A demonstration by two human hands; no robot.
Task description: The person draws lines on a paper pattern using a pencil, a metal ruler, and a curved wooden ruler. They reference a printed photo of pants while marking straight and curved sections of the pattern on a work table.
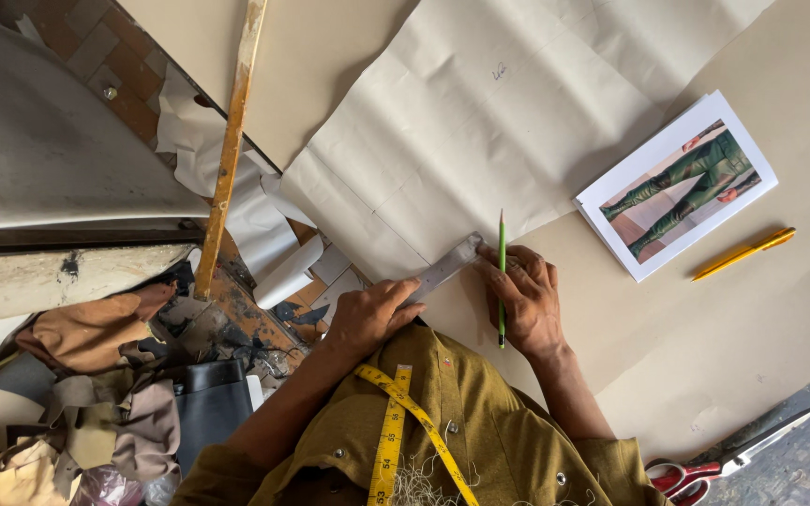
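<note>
A large creased sheet of beige pattern paper (pixel 499 122) lies on the table. A metal ruler (pixel 450 265) rests on its near edge. My left hand (pixel 372 314) presses the ruler's near end flat, fingers spread over it. My right hand (pixel 525 298) grips a green pencil (pixel 502 245), its tip pointing away from me, right beside the ruler's far end. A yellow tape measure (pixel 392 426) hangs round my neck over an olive shirt.
A printed photo sheet of trousers (pixel 677 187) and an orange pen (pixel 744 253) lie to the right. Red-handled scissors (pixel 733 459) sit at the near right edge. A wooden stick (pixel 229 150), paper scraps and a heap of fabric and bags (pixel 105 394) lie on the left.
</note>
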